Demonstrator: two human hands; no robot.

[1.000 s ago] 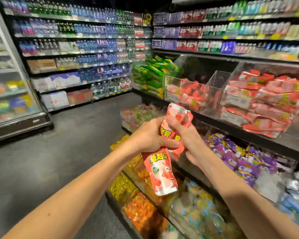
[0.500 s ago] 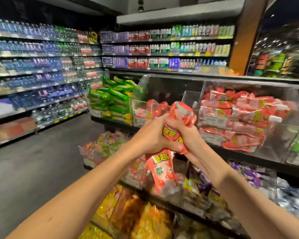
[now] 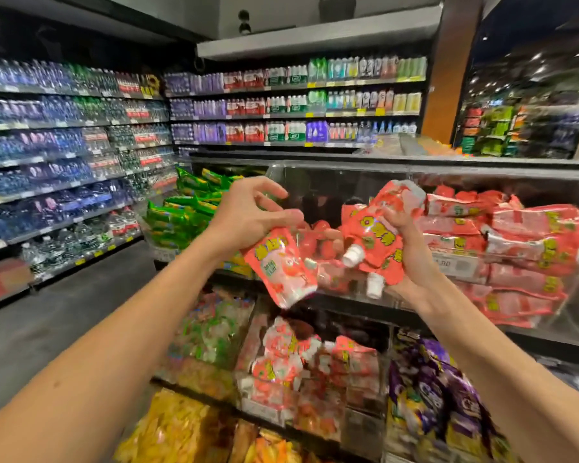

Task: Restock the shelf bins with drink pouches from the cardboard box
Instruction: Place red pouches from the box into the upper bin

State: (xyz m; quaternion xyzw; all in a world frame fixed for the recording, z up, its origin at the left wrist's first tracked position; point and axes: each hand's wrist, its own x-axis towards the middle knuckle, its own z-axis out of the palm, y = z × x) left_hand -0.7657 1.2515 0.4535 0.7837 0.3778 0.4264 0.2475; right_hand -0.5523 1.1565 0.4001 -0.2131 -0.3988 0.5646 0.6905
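The left pouch (image 3: 281,269) is salmon-red and white with yellow lettering, the right pouches (image 3: 376,237) red with yellow lettering and white caps (image 3: 352,255); far-left packs (image 3: 181,208) are green, near-right packs (image 3: 432,389) purple, near packs (image 3: 171,426) yellow.

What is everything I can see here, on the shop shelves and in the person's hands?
Held pouch: one, red-pink, in left hand.
Pouch bundle: two white caps show, red, in right hand.
Binned pouches: many, red, clear bin, upper shelf right.
Green pouches: many, green, bin further left.
Lower pouches: many, red, shelf below.
Purple packs: many, purple, lower right.
Yellow-orange packs: many, bottom shelf.
Bottles: many, mostly blue, wall shelves left.
Left hand: one, grips held pouch.
Right hand: one, grips pouch bundle.
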